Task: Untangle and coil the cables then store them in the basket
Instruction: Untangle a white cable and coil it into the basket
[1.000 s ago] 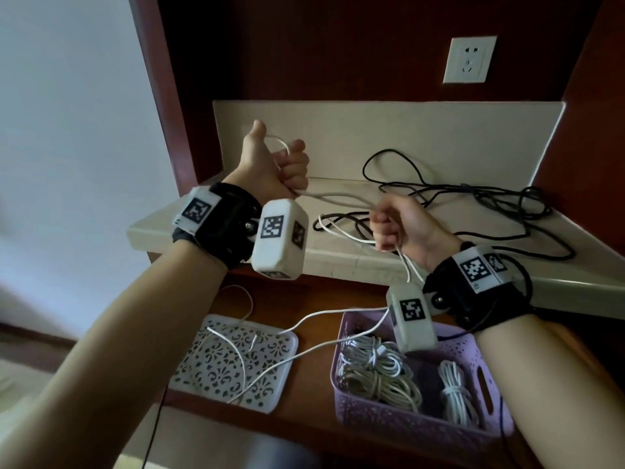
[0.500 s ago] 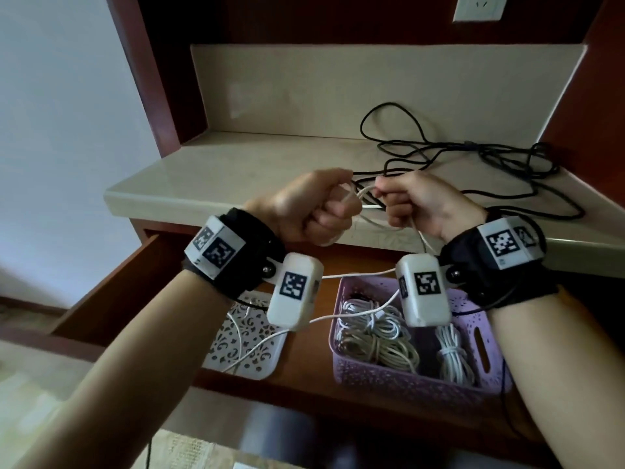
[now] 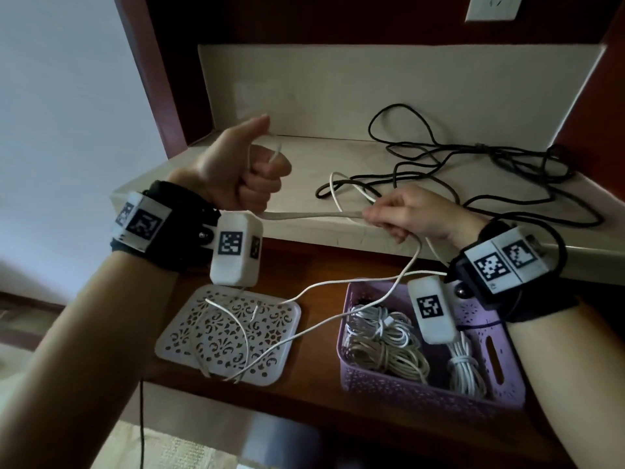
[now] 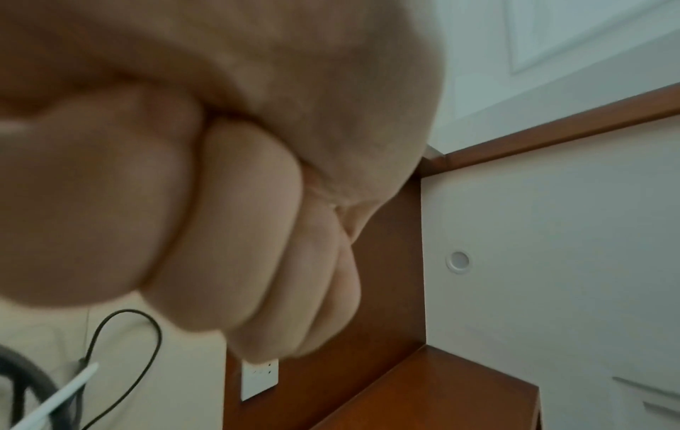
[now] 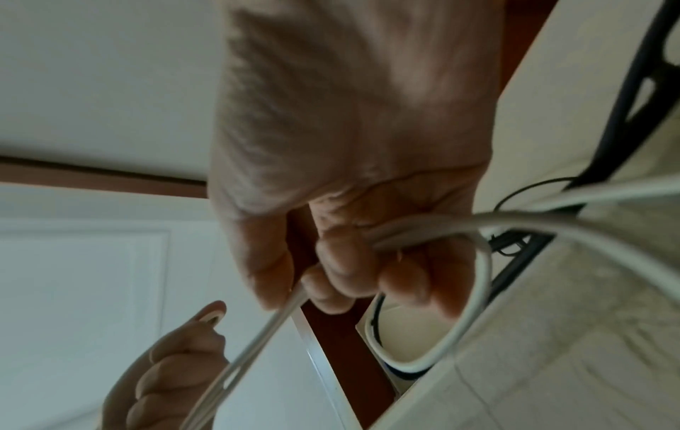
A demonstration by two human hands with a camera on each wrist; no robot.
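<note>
A white cable (image 3: 314,215) runs taut between my two hands above the shelf's front edge. My left hand (image 3: 250,177) is fisted with the thumb up and grips one end of it; the fist (image 4: 220,203) fills the left wrist view. My right hand (image 3: 402,214) pinches the strands (image 5: 405,232) a short way to the right, with a small loop rising behind it. The slack drops from the right hand onto the white lid (image 3: 230,333). The purple basket (image 3: 422,394) in the drawer holds several coiled white cables (image 3: 382,336).
A tangled black cable (image 3: 473,164) lies spread over the beige shelf (image 3: 304,157) behind my hands. The open wooden drawer (image 3: 318,360) holds the lid and basket. A wall socket (image 3: 490,8) sits at the top right.
My hands were together half a second ago; the left has swung up and left, the right stayed near the shelf edge, and the white cable is drawn out between them.
</note>
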